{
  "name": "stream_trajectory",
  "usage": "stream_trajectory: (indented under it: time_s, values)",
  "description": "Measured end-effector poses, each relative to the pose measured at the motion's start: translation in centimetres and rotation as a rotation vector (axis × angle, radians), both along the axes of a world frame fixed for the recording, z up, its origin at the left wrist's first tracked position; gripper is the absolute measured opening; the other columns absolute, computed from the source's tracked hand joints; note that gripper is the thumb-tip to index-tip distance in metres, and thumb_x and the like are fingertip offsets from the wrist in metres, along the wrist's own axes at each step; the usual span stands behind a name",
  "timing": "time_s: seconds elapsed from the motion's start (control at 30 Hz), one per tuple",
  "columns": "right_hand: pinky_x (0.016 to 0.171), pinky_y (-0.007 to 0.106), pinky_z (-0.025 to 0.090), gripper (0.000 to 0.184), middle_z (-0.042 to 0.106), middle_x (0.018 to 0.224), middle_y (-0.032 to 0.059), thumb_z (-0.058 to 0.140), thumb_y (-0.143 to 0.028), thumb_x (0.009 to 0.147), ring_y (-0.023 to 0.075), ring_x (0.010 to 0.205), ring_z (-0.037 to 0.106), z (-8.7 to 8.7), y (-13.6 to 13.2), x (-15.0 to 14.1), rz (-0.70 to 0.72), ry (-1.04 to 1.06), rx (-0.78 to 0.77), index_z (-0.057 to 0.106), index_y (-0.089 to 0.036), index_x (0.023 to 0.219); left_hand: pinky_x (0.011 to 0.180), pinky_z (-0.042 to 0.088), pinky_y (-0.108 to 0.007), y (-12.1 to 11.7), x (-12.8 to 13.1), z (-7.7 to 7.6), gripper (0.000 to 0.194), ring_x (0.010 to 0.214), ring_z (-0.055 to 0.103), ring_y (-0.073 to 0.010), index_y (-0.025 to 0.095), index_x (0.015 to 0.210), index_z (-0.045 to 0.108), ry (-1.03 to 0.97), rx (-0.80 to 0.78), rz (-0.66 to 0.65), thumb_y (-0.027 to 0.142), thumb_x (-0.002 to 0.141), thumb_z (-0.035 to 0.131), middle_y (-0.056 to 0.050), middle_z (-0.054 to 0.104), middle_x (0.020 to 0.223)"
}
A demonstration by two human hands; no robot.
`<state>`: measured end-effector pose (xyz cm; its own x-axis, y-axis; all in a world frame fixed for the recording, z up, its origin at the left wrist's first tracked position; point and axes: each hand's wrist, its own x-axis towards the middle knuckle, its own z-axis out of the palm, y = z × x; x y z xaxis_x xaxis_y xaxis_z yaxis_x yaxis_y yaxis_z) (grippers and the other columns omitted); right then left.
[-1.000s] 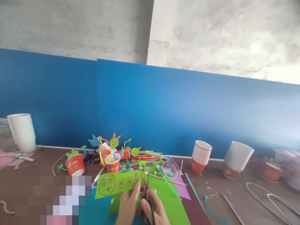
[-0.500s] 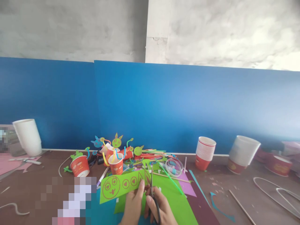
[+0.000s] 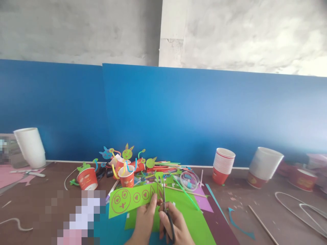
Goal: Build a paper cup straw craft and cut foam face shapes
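Observation:
My left hand (image 3: 145, 217) pinches a strip of green paper (image 3: 131, 206) near its right end, thumb on top. Drawn on the strip in reddish-brown are a round face, two small circles with hearts and two pointed ear shapes. In my right hand (image 3: 176, 221) is a pair of scissors (image 3: 169, 223) with dark handles, its blades pointing away from me at the strip's right edge, beside the ear outline. Some fingers of both hands are hidden behind the paper and handles. Below lies a larger green sheet (image 3: 194, 217) on a blue sheet (image 3: 109, 231).
Decorated paper cups (image 3: 126, 177) with straw arms and animal faces stand behind the strip, beside a heap of straws (image 3: 166, 166). Stacked cups (image 3: 223, 165) and white tubs (image 3: 265, 166) are at right; more white tubs (image 3: 30, 148) at left. A blue partition (image 3: 204, 115) closes the back.
Hands, strip and scissors hold nearly the same place; the strip's right end and the blades sit very slightly further left. The whole view has shifted a little.

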<state>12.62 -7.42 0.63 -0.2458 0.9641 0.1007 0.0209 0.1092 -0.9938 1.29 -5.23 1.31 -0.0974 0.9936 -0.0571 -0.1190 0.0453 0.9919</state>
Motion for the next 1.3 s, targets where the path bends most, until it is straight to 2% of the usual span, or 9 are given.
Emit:
stream_trajectory:
  time_s: [0.2, 0.43, 0.73, 1.03, 1.3]
  values:
    - [0.033, 0.016, 0.025, 0.055, 0.047, 0.046, -0.0062, 0.048, -0.071, 0.076, 0.0047, 0.034, 0.033, -0.1, 0.0, 0.0, -0.002, -0.005, 0.01, 0.047, -0.017, 0.084, 0.07, 0.054, -0.035, -0.5, 0.1, 0.6, 0.057, 0.074, 0.068, -0.0294, 0.014, 0.066, 0.071, 0.005, -0.002, 0.001, 0.069, 0.067, 0.056, -0.011, 0.072, 0.068]
    - [0.035, 0.017, 0.024, 0.052, 0.048, 0.048, -0.0057, 0.052, -0.07, 0.075, 0.0046, 0.036, 0.034, 0.4, -0.2, 0.0, 0.037, 0.026, 0.012, 0.045, -0.018, 0.081, 0.066, 0.053, -0.035, -0.4, 0.2, 0.2, 0.056, 0.063, 0.066, -0.0275, 0.014, 0.068, 0.071, 0.002, -0.01, -0.068, 0.069, 0.067, 0.057, -0.005, 0.064, 0.049]
    - [0.035, 0.016, 0.025, 0.054, 0.046, 0.046, -0.0066, 0.05, -0.071, 0.075, 0.0047, 0.035, 0.032, 0.4, 0.0, 0.1, 0.007, 0.011, -0.001, 0.046, -0.018, 0.08, 0.069, 0.052, -0.034, -0.5, 0.1, 0.5, 0.055, 0.069, 0.065, -0.0261, 0.014, 0.071, 0.071, -0.002, 0.011, -0.074, 0.066, 0.068, 0.057, -0.006, 0.07, 0.063]
    - [0.036, 0.017, 0.028, 0.051, 0.046, 0.044, -0.0071, 0.052, -0.069, 0.076, 0.0048, 0.035, 0.035, 0.2, 0.1, 0.2, 0.002, 0.011, 0.007, 0.045, -0.019, 0.078, 0.078, 0.052, -0.039, -0.2, -0.1, 1.2, 0.052, 0.074, 0.066, -0.0298, 0.015, 0.073, 0.072, -0.045, 0.036, -0.078, 0.065, 0.064, 0.062, -0.006, 0.066, 0.054]
    - [0.036, 0.016, 0.027, 0.052, 0.047, 0.046, -0.0068, 0.055, -0.069, 0.073, 0.0052, 0.036, 0.037, 0.0, 0.2, 0.3, 0.012, 0.034, -0.014, 0.046, -0.018, 0.08, 0.07, 0.053, -0.036, -0.1, -0.3, 0.8, 0.054, 0.067, 0.065, -0.0264, 0.014, 0.065, 0.069, -0.007, 0.017, -0.136, 0.067, 0.064, 0.061, -0.004, 0.064, 0.053]
